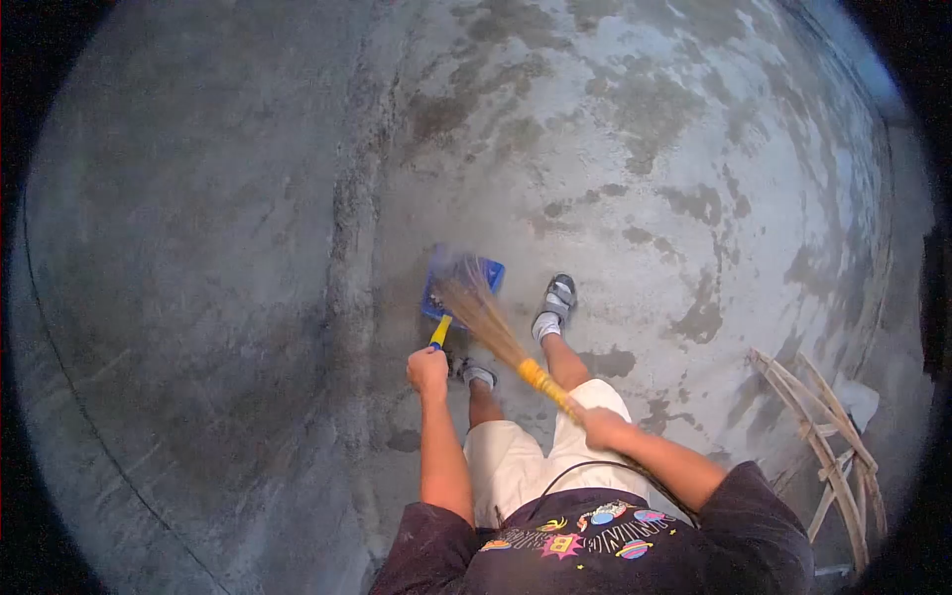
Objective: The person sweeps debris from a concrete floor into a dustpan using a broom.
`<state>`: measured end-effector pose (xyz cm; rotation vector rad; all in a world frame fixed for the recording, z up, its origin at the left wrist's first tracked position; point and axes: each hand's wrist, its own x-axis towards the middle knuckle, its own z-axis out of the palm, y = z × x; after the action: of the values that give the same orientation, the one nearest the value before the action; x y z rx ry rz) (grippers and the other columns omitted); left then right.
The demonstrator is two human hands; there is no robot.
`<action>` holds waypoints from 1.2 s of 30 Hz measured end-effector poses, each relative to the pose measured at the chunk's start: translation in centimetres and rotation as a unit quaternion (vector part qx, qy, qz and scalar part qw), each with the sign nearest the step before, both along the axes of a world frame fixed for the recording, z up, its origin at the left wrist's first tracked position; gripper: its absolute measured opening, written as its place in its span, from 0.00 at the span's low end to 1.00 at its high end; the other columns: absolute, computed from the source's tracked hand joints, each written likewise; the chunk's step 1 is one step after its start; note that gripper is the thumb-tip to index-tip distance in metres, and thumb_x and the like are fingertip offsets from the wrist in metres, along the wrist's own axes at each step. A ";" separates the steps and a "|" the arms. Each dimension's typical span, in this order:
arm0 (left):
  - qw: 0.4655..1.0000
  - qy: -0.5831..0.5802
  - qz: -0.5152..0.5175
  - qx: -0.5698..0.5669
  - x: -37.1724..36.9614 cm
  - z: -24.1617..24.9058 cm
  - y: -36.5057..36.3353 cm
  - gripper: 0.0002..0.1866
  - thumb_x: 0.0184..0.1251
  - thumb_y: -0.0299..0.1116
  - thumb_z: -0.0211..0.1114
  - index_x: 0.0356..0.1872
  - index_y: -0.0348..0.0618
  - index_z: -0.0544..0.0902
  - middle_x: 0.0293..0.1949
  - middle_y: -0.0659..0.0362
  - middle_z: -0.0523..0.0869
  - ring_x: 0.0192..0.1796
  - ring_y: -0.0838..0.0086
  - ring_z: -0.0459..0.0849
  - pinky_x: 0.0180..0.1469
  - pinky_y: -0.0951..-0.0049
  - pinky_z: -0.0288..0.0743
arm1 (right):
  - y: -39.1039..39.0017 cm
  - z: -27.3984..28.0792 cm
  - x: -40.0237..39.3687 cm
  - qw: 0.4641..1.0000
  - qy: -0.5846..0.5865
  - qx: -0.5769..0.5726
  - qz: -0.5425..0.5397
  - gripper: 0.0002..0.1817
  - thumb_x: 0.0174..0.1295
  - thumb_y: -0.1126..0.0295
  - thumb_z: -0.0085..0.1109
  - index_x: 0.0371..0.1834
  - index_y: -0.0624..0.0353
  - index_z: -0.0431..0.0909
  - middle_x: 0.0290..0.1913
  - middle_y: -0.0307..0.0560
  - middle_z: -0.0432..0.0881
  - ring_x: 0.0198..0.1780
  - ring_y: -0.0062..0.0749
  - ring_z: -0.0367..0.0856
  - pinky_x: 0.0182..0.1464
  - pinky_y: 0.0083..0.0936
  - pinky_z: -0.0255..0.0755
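My left hand is closed around the yellow and blue handle of a blue dustpan. The dustpan rests low near the floor in front of my feet, with some small debris in it that I cannot make out. My right hand grips a straw broom at its yellow-bound handle. The broom slants up and left, and its bristles reach over the dustpan, hiding part of it. The bristle tips are blurred.
Grey concrete floor with dark damp patches spreads ahead and right. A rough seam or wall base runs along the left. My sandalled feet stand just behind the dustpan. A wooden frame stands at the lower right.
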<state>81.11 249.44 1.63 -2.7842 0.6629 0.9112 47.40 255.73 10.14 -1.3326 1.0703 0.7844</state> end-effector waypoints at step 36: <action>0.999 0.023 0.029 -0.033 22.5 0.5 23.6 0.16 0.51 0.33 0.60 0.42 0.44 0.84 0.42 0.50 0.83 0.44 0.57 0.81 0.48 0.62 0.74 | -0.8 8.6 15.1 0.996 0.012 -0.079 0.043 0.52 0.41 0.76 0.53 0.72 0.44 0.37 0.33 0.67 0.78 0.38 0.58 0.78 0.41 0.43 0.70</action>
<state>103.59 272.99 2.12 -2.8635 0.6332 0.9854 62.47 254.95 18.70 -1.5137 1.1183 0.7936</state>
